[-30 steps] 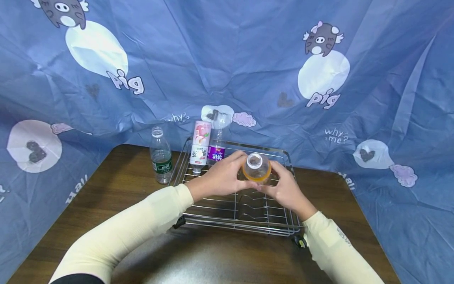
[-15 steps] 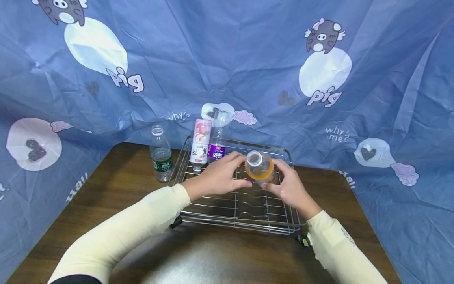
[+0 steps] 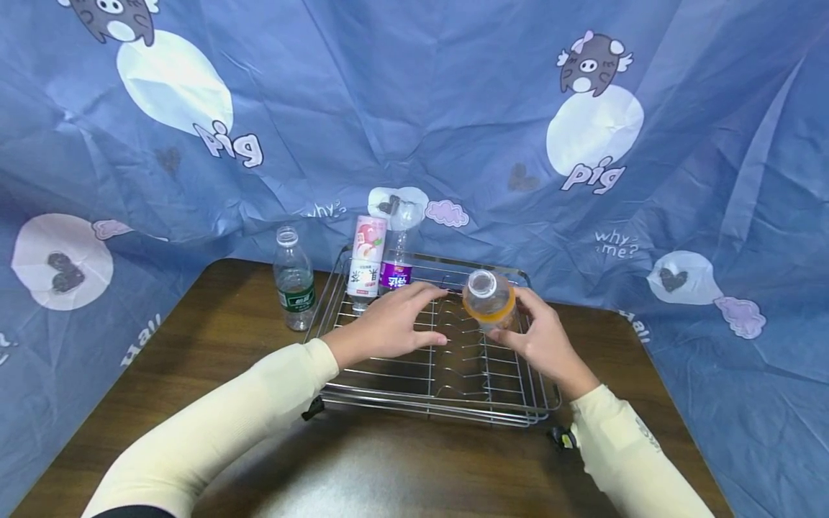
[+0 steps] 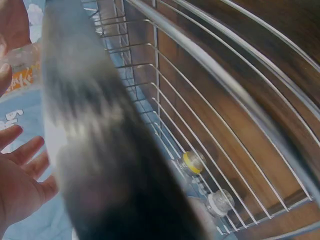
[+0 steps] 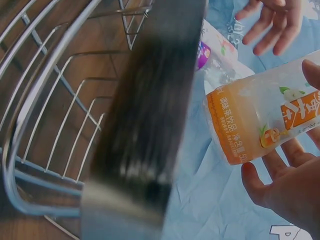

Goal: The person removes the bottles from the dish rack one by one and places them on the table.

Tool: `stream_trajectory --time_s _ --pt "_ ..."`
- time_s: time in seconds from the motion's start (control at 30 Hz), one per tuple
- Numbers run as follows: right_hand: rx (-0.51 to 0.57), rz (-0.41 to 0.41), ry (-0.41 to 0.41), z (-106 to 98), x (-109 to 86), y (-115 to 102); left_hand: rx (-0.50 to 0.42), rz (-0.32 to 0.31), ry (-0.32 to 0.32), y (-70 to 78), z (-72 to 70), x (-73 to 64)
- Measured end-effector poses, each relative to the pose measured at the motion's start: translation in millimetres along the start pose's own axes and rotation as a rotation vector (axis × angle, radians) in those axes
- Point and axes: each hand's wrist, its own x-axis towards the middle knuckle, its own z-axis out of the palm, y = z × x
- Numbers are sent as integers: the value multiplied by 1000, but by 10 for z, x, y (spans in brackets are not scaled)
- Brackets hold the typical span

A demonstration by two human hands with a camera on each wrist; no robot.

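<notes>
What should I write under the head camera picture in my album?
Right hand holding an orange-banded clear plastic bottle over a silver wire rack, with the left hand empty nearby.

The rack [image 4: 227, 80] looks glossy metal, the orange-banded bottle [image 3: 490, 302] plastic, the table [image 3: 453, 467] smooth wood.

1. Head view was bright, fairly even; glare paled the near bench [image 3: 350, 496].
2. Soft shadow lay before the rack [image 3: 434, 411].
3. Wrist views were dimmer; a blurred, out-of-focus band [image 4: 105, 135] crossed each.
4. Right wrist: bottle [image 5: 250, 120] print was legible.
</notes>
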Motion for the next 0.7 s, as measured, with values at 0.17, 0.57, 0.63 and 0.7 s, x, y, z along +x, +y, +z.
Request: stream_trajectory --time_s 0.17,0.57,0.63,0.7 --pt "2 0 18 -60 2 13 -17 -21 0 -71 -8 -46" --pt "11 9 84 -188 -52 49 -36 -78 14 -210 -20 -109" --pt "15 6 97 -199 -54 47 -38 -91 9 -223 -27 -120" --pt "21 3 109 -205 -57 53 -41 -105 4 -233 -36 -132"
